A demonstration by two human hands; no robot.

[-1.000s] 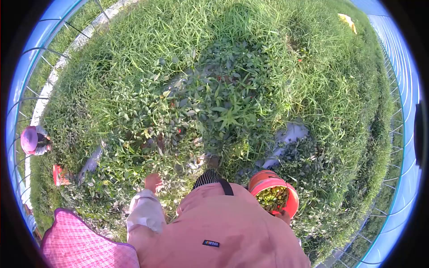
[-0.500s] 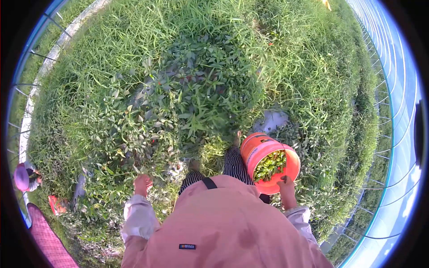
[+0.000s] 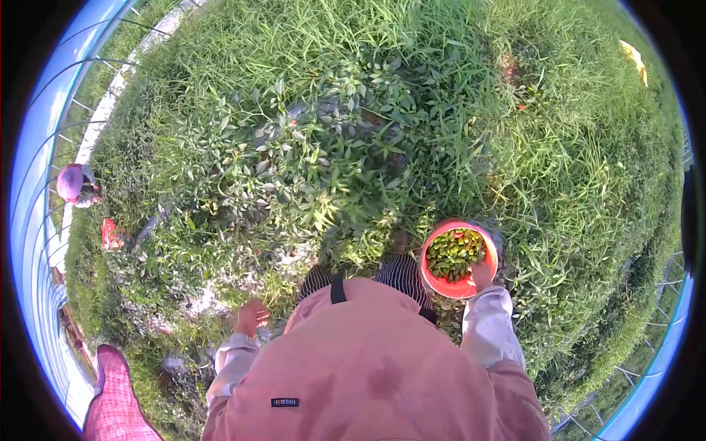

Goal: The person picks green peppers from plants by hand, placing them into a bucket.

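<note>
A red bucket stands upright beside my right leg, partly filled with green peppers and a few red ones. My right hand is at the bucket's near right rim, its fingertips hidden or too small to make out. Low over the plants on the left hangs my left hand, fingers curled, and whether it holds anything is too small to tell.
Leafy pepper plants and tall grass surround me. At the far left are another person in a purple hat and a red container. A yellow object lies at the upper right.
The bucket has gone from tilted to upright, with my right hand still at its rim. My left hand has moved lower and slightly right. The view has turned.
</note>
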